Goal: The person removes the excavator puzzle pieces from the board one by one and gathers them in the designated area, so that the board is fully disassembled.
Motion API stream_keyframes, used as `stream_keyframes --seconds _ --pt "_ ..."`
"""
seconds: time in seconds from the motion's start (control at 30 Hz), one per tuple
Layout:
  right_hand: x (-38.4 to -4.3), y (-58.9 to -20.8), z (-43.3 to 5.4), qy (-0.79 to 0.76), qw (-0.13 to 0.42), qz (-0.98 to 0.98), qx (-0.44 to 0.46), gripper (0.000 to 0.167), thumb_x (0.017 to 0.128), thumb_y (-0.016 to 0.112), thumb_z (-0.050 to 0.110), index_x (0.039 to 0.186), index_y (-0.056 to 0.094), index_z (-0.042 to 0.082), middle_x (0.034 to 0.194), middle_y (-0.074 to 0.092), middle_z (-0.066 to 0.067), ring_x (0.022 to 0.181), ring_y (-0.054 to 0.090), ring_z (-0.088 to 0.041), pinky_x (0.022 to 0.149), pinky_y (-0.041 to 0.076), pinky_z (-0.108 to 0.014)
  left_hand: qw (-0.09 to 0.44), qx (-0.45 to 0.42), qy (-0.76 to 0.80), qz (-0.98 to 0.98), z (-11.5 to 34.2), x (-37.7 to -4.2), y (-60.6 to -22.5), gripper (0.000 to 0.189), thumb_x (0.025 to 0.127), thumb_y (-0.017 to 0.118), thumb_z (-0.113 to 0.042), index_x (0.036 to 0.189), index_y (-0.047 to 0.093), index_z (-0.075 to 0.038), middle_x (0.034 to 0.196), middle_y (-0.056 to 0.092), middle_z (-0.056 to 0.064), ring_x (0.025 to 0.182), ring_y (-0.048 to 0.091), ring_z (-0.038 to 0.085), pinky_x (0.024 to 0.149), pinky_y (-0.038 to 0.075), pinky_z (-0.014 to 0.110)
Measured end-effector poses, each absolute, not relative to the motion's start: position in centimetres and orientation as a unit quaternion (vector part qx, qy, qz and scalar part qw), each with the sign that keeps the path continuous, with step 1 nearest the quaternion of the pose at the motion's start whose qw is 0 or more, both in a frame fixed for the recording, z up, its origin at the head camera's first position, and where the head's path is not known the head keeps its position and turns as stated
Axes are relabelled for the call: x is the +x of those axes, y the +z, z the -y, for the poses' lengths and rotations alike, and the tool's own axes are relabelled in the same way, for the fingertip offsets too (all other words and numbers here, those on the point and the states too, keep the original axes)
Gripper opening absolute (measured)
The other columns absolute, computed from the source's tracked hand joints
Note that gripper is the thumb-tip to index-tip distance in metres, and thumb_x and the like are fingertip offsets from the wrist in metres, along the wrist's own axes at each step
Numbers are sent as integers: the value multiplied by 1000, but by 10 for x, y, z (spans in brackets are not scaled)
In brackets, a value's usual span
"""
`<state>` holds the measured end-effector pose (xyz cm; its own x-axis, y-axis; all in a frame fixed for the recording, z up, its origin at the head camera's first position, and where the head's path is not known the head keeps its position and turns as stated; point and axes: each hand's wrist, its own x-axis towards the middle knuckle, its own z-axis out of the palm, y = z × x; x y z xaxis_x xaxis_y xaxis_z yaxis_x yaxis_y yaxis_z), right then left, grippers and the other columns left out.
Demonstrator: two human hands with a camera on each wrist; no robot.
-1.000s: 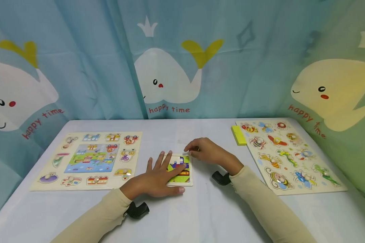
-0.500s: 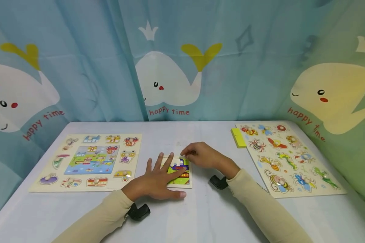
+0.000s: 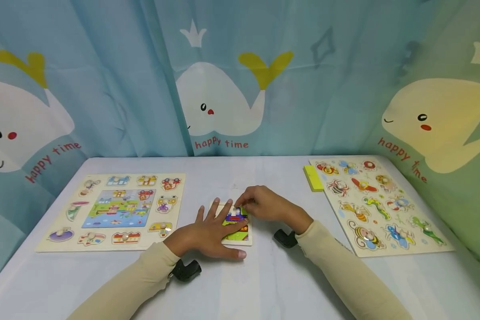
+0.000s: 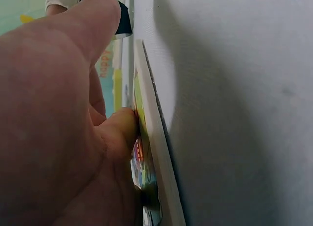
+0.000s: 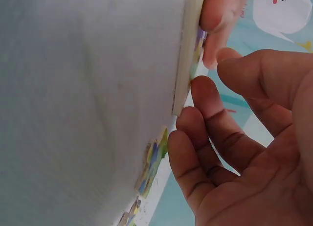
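Note:
A small jigsaw board with a pale frame and a bright ship picture lies mid-table. My left hand is spread over its left part, fingers apart, covering much of the picture. In the left wrist view, a fingertip touches the picture close to the frame. My right hand is at the board's far right corner, its fingertips on the top edge of the picture. In the right wrist view, the bent fingers meet the board's edge while the thumb stands apart from them. No held piece shows between them.
On the left lies a large knob puzzle board of vehicles. An insect knob puzzle board is on the right, with a yellow block at its far left corner. Small colourful pieces show below the fingers in the right wrist view.
My right fingertips have moved slightly left along the board's top edge and now lie over its far right corner. My left hand has shifted a little to the right, still spread.

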<state>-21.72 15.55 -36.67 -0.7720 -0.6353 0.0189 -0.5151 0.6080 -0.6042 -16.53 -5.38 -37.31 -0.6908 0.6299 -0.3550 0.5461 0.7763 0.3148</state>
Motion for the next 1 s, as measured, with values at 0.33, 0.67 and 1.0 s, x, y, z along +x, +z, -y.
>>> stream_keyframes --seconds 0.33,0.67,1.0 --pt "-218 -366 -153 -267 79 -887 -368 24 88 57 -6 96 78 4 89 64 -1 86 57 -13 76 47 -28 233 310 95 -917 52 -163 -373 88 78 51 -80 153 24 -44 161 -16 4 141 -25 35 106 -9 66" --pt "-215 -368 -148 -244 76 -900 -352 28 87 54 -5 91 77 10 93 59 1 89 52 -15 78 44 -32 227 303 89 -921 52 -161 -375 90 76 52 -82 153 21 -45 161 -17 3 141 -26 36 102 -8 72" --pt "-217 -368 -148 -270 91 -900 -330 26 88 54 -3 88 76 11 95 60 1 92 53 -16 82 46 -34 216 309 87 -922 53 -160 -375 91 75 54 -81 153 23 -45 162 -15 4 142 -24 37 101 -5 74"
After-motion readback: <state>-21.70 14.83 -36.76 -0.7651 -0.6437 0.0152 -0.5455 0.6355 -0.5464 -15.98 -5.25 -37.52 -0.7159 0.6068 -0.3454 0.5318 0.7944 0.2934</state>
